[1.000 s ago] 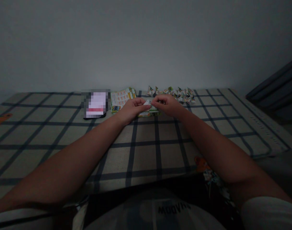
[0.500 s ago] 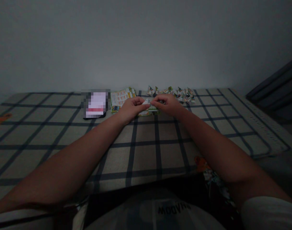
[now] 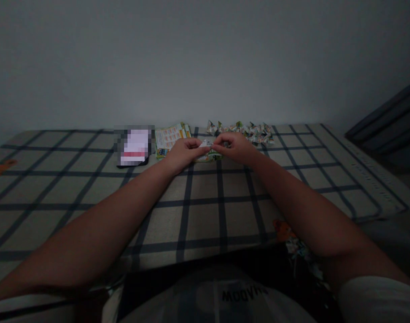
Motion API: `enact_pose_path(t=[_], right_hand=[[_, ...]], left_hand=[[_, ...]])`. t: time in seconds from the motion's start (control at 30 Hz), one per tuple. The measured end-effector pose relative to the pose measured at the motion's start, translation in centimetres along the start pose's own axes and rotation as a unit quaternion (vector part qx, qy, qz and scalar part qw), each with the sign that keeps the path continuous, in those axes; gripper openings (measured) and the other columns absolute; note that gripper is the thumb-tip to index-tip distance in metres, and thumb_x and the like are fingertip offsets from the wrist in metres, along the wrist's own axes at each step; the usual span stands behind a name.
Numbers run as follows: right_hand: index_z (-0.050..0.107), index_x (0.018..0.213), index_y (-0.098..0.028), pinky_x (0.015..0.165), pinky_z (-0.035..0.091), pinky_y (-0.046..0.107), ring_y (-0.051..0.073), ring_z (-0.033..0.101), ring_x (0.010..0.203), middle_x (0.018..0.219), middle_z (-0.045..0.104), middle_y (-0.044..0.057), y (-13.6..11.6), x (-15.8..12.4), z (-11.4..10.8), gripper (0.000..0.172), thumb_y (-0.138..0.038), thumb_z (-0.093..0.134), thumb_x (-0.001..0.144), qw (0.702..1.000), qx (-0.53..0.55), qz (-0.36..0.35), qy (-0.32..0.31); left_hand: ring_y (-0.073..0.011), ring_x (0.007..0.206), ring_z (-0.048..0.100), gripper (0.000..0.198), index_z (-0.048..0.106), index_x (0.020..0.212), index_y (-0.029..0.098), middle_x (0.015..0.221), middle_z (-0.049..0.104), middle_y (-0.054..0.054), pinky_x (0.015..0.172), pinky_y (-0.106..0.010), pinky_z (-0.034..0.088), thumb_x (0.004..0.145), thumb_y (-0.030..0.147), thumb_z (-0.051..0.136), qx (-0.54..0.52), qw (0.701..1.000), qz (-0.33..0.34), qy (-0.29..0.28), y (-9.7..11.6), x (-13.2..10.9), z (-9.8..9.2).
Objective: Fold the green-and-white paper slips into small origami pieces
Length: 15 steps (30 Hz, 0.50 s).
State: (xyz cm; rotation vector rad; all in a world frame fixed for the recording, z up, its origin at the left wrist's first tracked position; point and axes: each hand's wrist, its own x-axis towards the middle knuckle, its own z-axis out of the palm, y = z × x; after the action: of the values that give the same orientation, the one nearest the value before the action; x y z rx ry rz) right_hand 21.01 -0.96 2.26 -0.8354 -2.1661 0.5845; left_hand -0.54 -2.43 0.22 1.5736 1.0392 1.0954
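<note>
My left hand (image 3: 183,155) pinches a small white folded piece of paper (image 3: 205,143) between thumb and fingers. From the other side, my right hand (image 3: 236,146) has its thumb and forefinger closed on the paper's right edge. Green printed paper (image 3: 209,156) shows just below the fingers; whether it joins the white piece I cannot tell. Left of my hands lies a stack of green-and-white printed leaflets (image 3: 167,137). Behind my right hand sits a cluster of several small folded printed paper pieces (image 3: 260,132), partly covered by that hand.
A phone (image 3: 135,148) with a blurred, lit screen lies left of the leaflets. Everything rests on a checked cloth (image 3: 205,215) that reaches a plain wall (image 3: 205,63) at the back. My torso and a dark edge fill the bottom.
My hands stay almost in place. The white paper between them has shifted slightly, and the green paper beneath my right fingers looks a little different.
</note>
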Motion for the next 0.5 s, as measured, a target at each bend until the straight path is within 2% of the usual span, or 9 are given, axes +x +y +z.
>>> enact_pose_path(t=[0.2,0.5], right_hand=[[0.074,0.087,-0.015,0.072,0.041,0.028,0.016,0.060,0.079,0.082,0.072,0.005,0.13,0.06,-0.14,0.041,-0.053,0.060,0.089,1.000,0.015,0.001,0.007],[0.064,0.075,-0.016,0.068,0.037,0.028,0.014,0.051,0.073,0.073,0.063,0.002,0.16,0.18,-0.17,0.039,-0.052,0.062,0.088,1.000,-0.004,0.010,0.000]], left_hand=[[-0.0093,0.055,0.047,0.029,0.069,0.070,0.016,0.062,0.060,0.001,0.055,-0.026,0.034,0.069,0.042,0.082,0.006,0.999,0.026,0.026,0.61,-0.11,0.03],[-0.0103,0.059,0.050,0.031,0.071,0.076,0.015,0.067,0.063,-0.001,0.056,-0.025,0.036,0.070,0.044,0.081,-0.008,0.999,0.025,0.026,0.45,-0.10,0.08]])
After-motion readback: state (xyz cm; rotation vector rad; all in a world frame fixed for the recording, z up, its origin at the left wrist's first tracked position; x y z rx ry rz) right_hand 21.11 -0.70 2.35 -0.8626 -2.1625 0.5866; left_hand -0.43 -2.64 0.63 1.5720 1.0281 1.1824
